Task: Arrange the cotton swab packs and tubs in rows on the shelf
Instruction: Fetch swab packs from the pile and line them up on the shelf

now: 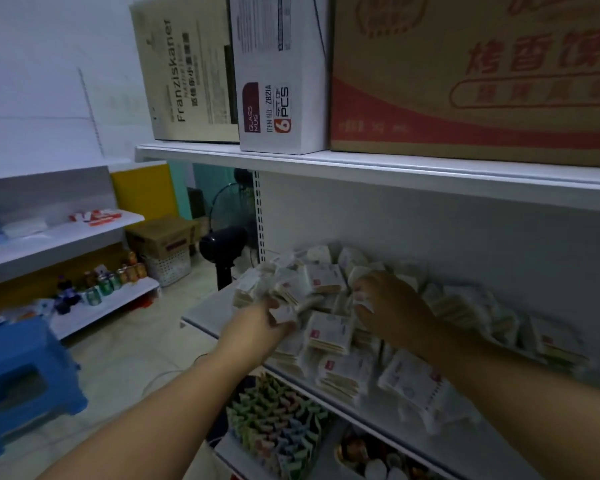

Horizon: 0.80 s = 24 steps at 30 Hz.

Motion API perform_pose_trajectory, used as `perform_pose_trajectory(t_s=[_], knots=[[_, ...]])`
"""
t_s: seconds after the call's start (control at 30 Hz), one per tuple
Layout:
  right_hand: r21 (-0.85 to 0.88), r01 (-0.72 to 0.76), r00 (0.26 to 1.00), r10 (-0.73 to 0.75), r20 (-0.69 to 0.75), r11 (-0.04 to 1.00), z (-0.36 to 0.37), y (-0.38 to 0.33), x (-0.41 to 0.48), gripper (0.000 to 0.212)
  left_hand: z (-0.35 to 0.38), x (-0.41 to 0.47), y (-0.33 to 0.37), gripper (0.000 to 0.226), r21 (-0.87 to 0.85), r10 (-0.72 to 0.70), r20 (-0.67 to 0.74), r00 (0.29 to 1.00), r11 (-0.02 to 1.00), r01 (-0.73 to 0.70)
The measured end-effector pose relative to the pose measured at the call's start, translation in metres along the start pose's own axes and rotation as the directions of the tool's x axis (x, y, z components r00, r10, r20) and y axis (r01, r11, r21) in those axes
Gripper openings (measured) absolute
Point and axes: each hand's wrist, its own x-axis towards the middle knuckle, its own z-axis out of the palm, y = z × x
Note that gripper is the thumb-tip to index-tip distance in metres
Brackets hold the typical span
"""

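Several clear cotton swab packs [329, 332] with white and red labels lie jumbled on the white shelf [201, 315]. More packs [465, 306] trail along the shelf to the right. My left hand [257, 327] is at the pile's left end, its fingers closed on a pack [284, 311]. My right hand [392, 306] rests on the middle of the pile, fingertips pinching a small pack [362, 299]. I see no tubs clearly; rounded white items [350, 256] at the back are too blurred to name.
Large cardboard boxes [465, 81] fill the shelf above. Below are coloured packets [278, 420] and small jars [371, 455]. A blue stool [25, 375] stands on the floor at left, a black fan [222, 244] beyond the shelf end, drink cans [108, 282] on another shelf.
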Motion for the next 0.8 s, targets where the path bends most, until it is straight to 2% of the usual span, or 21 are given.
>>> perform_pose_trajectory(t_s=[0.07,0.13,0.2,0.3,0.4,0.5,0.57,0.63,0.73,0.8], knots=[[-0.041,-0.012,1.000,0.013,0.013,0.999,0.001,0.003,0.025,0.024,0.000,0.024,-0.003,0.047,0.017,-0.042,-0.041,0.998,0.999,0.043],[-0.173,0.074,0.996,-0.063,0.070,0.982,0.008,0.007,0.046,0.031,-0.002,0.046,-0.003,0.038,0.030,-0.074,-0.074,0.995,0.997,0.076],[-0.294,0.191,0.977,-0.151,0.153,0.936,0.019,0.010,0.062,0.038,-0.002,0.066,-0.002,0.045,0.048,-0.120,-0.040,0.992,0.991,0.122],[-0.341,0.300,0.948,-0.238,0.211,0.891,0.036,0.013,0.083,0.050,0.004,0.092,-0.003,0.052,0.019,-0.180,0.030,0.983,0.984,0.180],[-0.282,0.344,0.928,-0.278,0.249,0.896,0.048,0.011,0.103,0.059,0.010,0.111,-0.007,0.046,-0.186,-0.294,0.057,0.954,0.936,0.300],[-0.308,0.366,0.920,-0.292,0.260,0.878,0.057,0.008,0.114,0.045,0.014,0.115,-0.010,0.047,-0.349,-0.377,0.061,0.924,0.859,0.374],[-0.245,0.335,0.932,-0.280,0.231,0.910,0.056,0.009,0.116,0.029,0.017,0.112,-0.011,0.043,-0.433,-0.325,0.023,0.945,0.849,0.303],[-0.131,0.287,0.944,-0.257,0.209,0.949,0.049,0.010,0.116,0.017,0.019,0.105,-0.009,0.040,-0.442,-0.244,-0.023,0.970,0.872,0.209],[-0.055,0.205,0.973,-0.197,0.118,0.977,0.035,0.010,0.117,0.022,0.024,0.102,-0.006,0.030,-0.452,-0.209,-0.072,0.975,0.879,0.155],[0.087,0.093,0.996,-0.094,0.001,0.992,0.022,0.005,0.117,0.021,0.027,0.102,-0.003,0.030,-0.430,-0.192,-0.087,0.977,0.892,0.138]])
